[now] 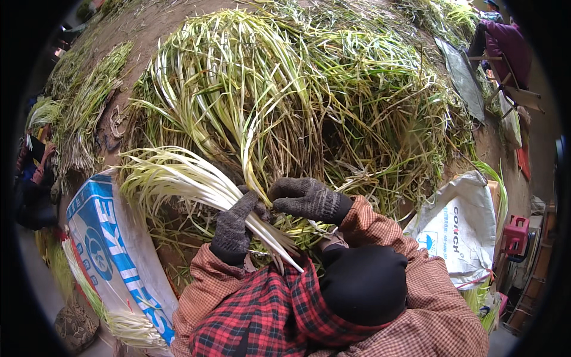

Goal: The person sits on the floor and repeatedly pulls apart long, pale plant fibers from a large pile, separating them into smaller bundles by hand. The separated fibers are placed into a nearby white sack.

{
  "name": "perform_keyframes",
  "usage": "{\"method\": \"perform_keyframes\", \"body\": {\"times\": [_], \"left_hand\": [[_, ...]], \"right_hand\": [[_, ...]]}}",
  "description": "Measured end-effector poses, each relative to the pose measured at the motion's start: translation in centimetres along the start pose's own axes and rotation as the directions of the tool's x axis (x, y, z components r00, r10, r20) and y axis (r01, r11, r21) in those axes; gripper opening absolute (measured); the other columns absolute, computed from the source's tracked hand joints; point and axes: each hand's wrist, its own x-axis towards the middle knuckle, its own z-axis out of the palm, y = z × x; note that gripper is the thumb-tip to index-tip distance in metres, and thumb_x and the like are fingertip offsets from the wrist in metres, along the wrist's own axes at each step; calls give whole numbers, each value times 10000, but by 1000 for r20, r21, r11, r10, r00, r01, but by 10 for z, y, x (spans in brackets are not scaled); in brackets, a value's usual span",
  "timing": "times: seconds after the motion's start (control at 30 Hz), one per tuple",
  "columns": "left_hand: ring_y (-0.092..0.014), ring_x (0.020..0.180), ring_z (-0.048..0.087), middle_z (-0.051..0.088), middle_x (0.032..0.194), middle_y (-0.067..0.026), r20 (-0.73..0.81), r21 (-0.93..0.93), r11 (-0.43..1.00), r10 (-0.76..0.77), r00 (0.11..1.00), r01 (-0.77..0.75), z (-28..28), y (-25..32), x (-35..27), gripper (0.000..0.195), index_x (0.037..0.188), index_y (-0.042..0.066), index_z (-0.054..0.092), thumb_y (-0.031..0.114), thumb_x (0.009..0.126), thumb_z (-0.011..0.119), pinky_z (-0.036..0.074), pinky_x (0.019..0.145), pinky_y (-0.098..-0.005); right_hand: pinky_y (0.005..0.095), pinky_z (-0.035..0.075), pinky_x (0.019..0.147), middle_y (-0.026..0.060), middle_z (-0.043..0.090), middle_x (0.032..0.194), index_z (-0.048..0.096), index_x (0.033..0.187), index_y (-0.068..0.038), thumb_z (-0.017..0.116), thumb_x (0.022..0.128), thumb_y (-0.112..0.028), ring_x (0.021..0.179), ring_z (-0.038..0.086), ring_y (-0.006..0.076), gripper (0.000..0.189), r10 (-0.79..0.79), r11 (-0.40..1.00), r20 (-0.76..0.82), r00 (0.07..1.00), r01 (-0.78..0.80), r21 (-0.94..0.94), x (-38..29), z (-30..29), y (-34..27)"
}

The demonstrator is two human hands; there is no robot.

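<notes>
My left hand, in a dark knitted glove, grips a thick bunch of pale leek-like stalks. Their white lower ends stick out below my fist over a red plaid cloth, and the yellowish leaf tips fan out to the left. My right hand, gloved too, is bent close beside it, its fingertips closed at the lower end of a yellow-green stalk. That stalk reaches up against the large heap of uncleaned stalks in front of me. The fingertips partly hide its end.
A white-and-blue woven sack lies at my left, with bundled white stalks by it. Another white sack and a pink plastic stool are at my right. Other people sit at the far left and upper right.
</notes>
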Motion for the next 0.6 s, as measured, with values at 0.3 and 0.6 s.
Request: {"method": "perform_keyframes", "body": {"times": [0.3, 0.6], "left_hand": [[-129, 558, 535, 554, 648, -36, -6, 60, 998, -12, 1000, 12, 12, -2, 1, 170, 889, 13, 561, 130, 773, 602, 445, 516, -241], [-180, 660, 602, 604, 851, -119, 232, 146, 989, -8, 973, -27, -19, -32, 35, 262, 1056, -7, 512, 165, 884, 415, 519, 568, -256]], "right_hand": [[294, 476, 607, 86, 591, 730, 589, 876, -43, 614, 764, -171, 664, 588, 186, 171, -255, 941, -213, 943, 191, -280, -1, 5, -9], [210, 383, 416, 24, 498, 587, 532, 837, -38, 545, 816, -146, 467, 464, 92, 112, 281, 750, -276, 919, -31, 660, -1, 4, 32]]}}
